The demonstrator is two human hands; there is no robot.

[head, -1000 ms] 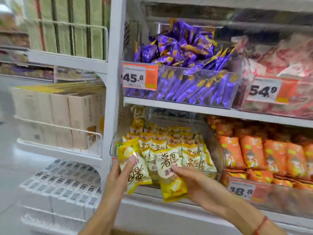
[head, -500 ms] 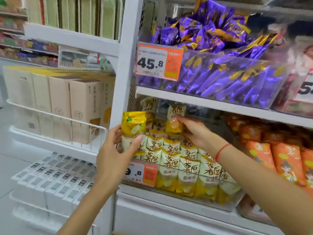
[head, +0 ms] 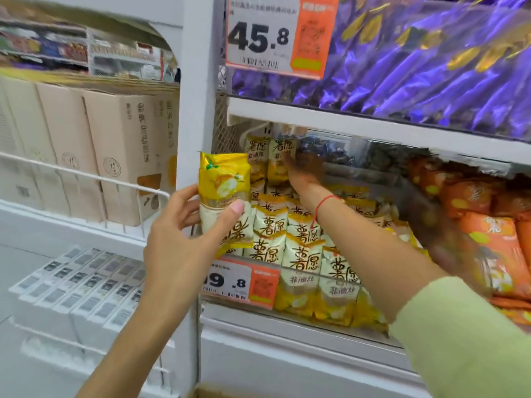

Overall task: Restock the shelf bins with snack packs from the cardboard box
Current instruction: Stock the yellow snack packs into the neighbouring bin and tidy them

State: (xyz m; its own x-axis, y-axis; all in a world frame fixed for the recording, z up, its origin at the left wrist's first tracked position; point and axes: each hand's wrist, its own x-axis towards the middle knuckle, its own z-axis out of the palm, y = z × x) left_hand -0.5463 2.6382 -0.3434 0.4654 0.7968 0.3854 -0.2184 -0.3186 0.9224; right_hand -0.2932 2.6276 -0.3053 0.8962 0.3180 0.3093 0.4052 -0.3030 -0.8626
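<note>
My left hand (head: 184,242) grips a yellow and white snack pack (head: 224,191), held upside down at the front left corner of the clear shelf bin (head: 413,202). The bin holds several rows of the same packs (head: 304,254). My right hand (head: 304,170) reaches deep under the shelf above. Its blurred fingers hold the right edge of another pack (head: 280,156), which stands upright in the back row. A sliver of the cardboard box (head: 201,394) shows at the bottom edge.
A price tag reading 9.8 (head: 238,282) hangs on the bin front. Orange packs (head: 494,248) fill the bin to the right, and purple packs (head: 416,70) the bin above. Tall beige cartons (head: 120,156) stand behind a white wire rail on the left.
The camera has moved closer to the bin. My right hand pushed its pack further back to the rear row. My left hand stays at the front left corner with its pack.
</note>
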